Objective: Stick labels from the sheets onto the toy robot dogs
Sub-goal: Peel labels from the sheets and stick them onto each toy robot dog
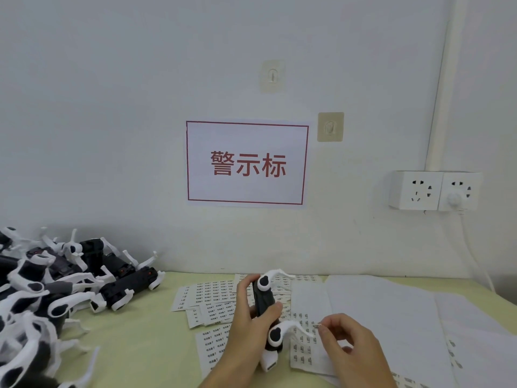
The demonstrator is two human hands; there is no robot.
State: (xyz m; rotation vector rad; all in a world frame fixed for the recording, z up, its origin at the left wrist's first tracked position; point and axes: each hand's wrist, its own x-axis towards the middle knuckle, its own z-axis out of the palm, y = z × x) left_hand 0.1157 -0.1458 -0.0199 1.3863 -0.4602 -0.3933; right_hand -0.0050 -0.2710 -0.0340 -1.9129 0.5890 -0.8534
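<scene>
Gripping a black-and-white toy robot dog upright above the label sheets, the left hand wraps its body; the right hand pinches a tiny label just beside the dog's lower leg. More dogs are heaped in a pile at the table's left edge; blank sheets cover the right. The wall sign reads 警示标 in red.
</scene>
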